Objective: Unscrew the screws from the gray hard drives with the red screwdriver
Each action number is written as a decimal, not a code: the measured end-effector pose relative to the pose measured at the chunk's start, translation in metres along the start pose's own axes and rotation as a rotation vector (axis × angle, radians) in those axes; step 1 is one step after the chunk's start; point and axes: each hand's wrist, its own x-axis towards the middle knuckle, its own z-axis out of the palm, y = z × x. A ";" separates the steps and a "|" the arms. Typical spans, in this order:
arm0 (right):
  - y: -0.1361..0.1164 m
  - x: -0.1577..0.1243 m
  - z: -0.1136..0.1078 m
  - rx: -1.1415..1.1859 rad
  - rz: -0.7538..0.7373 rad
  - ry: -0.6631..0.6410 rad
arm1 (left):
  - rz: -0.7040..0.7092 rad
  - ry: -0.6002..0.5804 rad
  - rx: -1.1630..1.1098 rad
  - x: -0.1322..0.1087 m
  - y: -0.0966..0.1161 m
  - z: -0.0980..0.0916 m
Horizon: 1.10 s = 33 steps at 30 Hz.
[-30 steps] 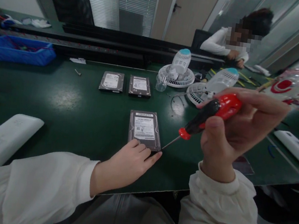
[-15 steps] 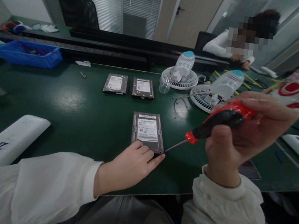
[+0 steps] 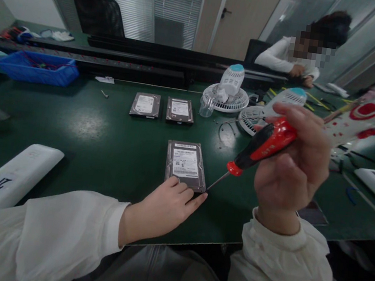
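Observation:
A hard drive [image 3: 185,161] lies label up on the green table in front of me. My left hand [image 3: 167,207] presses on its near edge, fingers curled over it and the index finger stretched to the near right corner. In my right hand [image 3: 295,167] is a red and black screwdriver [image 3: 259,146], its handle wrapped by the fingers. The shaft slants down to the left, and its tip meets that same corner by my left fingertip. Any screw under the tip is too small to make out.
Two more hard drives [image 3: 145,105] lie behind. White fan parts [image 3: 232,81], a clear cup [image 3: 207,106] and small loose pieces stand at the back right. A blue bin [image 3: 37,68] is at the left, a white power bank [image 3: 10,181] nearer. Across the table sits a person [image 3: 279,55].
My right hand has turned and shifted left, rotating the screwdriver handle; its tip stays at the drive's corner. My left hand and the hard drive have not moved.

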 end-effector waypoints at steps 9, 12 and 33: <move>0.005 0.002 0.003 -0.161 -0.123 0.173 | 0.000 0.000 -0.003 0.000 -0.001 0.000; 0.001 0.002 0.005 -0.109 -0.108 0.121 | 0.002 0.009 -0.001 0.000 -0.001 0.000; 0.005 0.002 -0.003 -0.106 -0.198 0.054 | 0.003 0.013 0.008 0.000 0.000 0.000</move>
